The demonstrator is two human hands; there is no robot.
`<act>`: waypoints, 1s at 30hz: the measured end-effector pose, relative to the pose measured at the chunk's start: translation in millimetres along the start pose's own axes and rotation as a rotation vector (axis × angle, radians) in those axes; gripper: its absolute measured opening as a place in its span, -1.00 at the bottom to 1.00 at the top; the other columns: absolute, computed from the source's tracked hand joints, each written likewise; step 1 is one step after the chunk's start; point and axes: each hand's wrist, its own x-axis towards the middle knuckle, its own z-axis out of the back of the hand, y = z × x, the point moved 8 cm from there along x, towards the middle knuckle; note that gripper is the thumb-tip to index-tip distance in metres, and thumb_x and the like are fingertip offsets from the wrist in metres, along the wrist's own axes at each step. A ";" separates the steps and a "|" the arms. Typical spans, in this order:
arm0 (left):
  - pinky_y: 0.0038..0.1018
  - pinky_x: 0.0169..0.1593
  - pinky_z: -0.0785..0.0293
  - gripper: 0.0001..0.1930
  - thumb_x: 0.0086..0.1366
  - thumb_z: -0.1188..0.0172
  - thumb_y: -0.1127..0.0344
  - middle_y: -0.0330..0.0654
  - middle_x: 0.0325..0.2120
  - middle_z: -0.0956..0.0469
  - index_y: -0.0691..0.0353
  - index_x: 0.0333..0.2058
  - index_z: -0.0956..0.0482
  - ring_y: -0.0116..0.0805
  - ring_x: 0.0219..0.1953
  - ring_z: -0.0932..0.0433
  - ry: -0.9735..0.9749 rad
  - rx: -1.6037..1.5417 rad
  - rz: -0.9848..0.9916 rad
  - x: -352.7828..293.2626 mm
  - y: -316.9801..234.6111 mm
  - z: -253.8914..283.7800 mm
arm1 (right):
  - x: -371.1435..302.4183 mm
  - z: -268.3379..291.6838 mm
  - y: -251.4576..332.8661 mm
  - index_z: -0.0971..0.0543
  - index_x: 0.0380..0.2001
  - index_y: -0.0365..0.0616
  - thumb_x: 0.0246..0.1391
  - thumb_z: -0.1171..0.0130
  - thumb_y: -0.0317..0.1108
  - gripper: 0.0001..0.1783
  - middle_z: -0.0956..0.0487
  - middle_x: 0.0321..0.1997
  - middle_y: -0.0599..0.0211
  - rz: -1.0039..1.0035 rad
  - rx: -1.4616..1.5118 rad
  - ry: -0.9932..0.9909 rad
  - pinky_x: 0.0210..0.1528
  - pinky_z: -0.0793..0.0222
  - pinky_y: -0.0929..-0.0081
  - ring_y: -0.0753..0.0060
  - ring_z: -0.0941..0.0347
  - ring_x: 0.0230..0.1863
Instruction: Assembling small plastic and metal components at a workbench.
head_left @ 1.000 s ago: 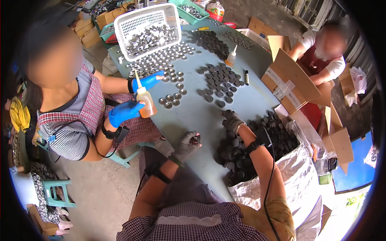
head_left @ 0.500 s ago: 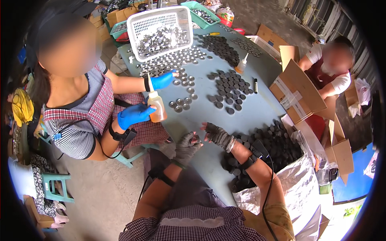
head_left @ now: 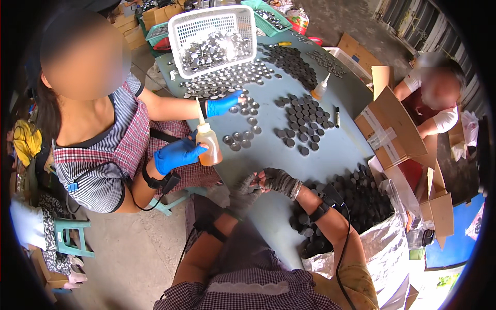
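My left hand (head_left: 243, 193), in a grey fingerless wrap or glove, is smeared by motion at the table's near edge. Against its fingertips are those of my right hand (head_left: 281, 183), wrapped the same way, with curled fingers. Whatever may be between them is too small to make out. Beside my right forearm lies a large heap of round black caps or discs (head_left: 356, 194), partly in a white sack (head_left: 356, 248). Farther up the table, a loose group of black discs (head_left: 302, 118) lies beyond my hands.
A co-worker's blue-gloved hand (head_left: 178, 155) grips a squeeze bottle (head_left: 208, 145) of amber liquid; the other reaches toward shiny metal cups (head_left: 242, 139). A white basket (head_left: 178, 46) holds more metal pieces. Another bottle (head_left: 320, 88) and a black marker (head_left: 337, 118) stand farther right. A second person is behind cardboard boxes (head_left: 387, 126).
My two hands have come together, fingertips meeting where a gap showed before. The co-worker's far gloved hand has shifted slightly right among the metal cups. The whole view has shifted slightly.
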 end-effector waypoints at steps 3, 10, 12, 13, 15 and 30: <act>-0.43 -0.12 -0.46 -0.43 -0.08 -0.36 0.51 -0.17 -0.25 -0.46 0.33 -0.02 -0.39 -0.36 -0.24 -0.47 -0.050 0.108 -0.086 2.6 -16.7 3.0 | 5.4 10.0 -1.8 -0.44 -0.17 -0.30 -0.04 -0.20 -0.44 -0.67 -0.54 -0.33 0.27 0.004 0.034 -0.020 -0.35 -0.50 0.51 0.48 -0.50 -0.38; -0.33 -0.08 -0.42 -0.51 0.00 -0.32 0.42 -0.08 -0.22 -0.49 0.29 -0.04 -0.41 -0.19 -0.19 -0.50 -0.090 0.212 -0.151 -2.8 -8.0 2.9 | 70.3 89.8 30.5 -0.52 -0.37 -0.17 -0.17 -0.30 -0.24 -0.70 -0.56 -0.41 0.27 0.277 -0.611 -0.523 -0.26 -0.43 0.45 0.33 -0.51 -0.36; -0.29 -0.09 -0.41 -0.57 -0.01 -0.30 0.45 -0.05 -0.25 -0.49 0.29 -0.11 -0.45 -0.12 -0.21 -0.49 -0.123 0.199 -0.167 -3.4 -11.0 3.0 | 90.6 103.9 46.3 -0.52 -0.36 -0.18 -0.18 -0.31 -0.25 -0.68 -0.55 -0.44 0.27 0.276 -0.620 -0.565 -0.30 -0.42 0.43 0.36 -0.49 -0.40; -0.25 -0.10 -0.41 -0.64 -0.01 -0.28 0.47 -0.03 -0.27 -0.49 0.30 -0.17 -0.48 -0.06 -0.22 -0.47 -0.152 0.184 -0.183 -3.9 -14.1 4.4 | 98.4 110.9 53.9 -0.52 -0.35 -0.18 -0.20 -0.33 -0.26 -0.67 -0.54 -0.46 0.27 0.273 -0.627 -0.611 -0.35 -0.40 0.42 0.38 -0.46 -0.44; -0.25 -0.10 -0.41 -0.63 -0.01 -0.28 0.47 -0.03 -0.28 -0.49 0.29 -0.17 -0.48 -0.06 -0.23 -0.48 -0.160 0.211 -0.221 -2.5 -22.6 4.6 | 116.3 116.5 64.0 -0.53 -0.34 -0.17 -0.21 -0.32 -0.25 -0.66 -0.56 -0.40 0.19 0.266 -0.767 -0.636 -0.25 -0.41 0.34 0.25 -0.49 -0.34; -0.26 -0.08 -0.43 -0.65 0.03 -0.26 0.44 -0.02 -0.25 -0.52 0.28 -0.14 -0.48 -0.06 -0.20 -0.51 -0.155 0.243 -0.210 -12.5 -19.5 6.6 | 78.4 96.7 41.1 -0.56 -0.19 -0.01 -0.20 -0.28 -0.25 -0.61 -0.51 -0.16 0.08 0.141 -1.405 -0.445 -0.08 -0.37 0.24 0.09 -0.46 -0.15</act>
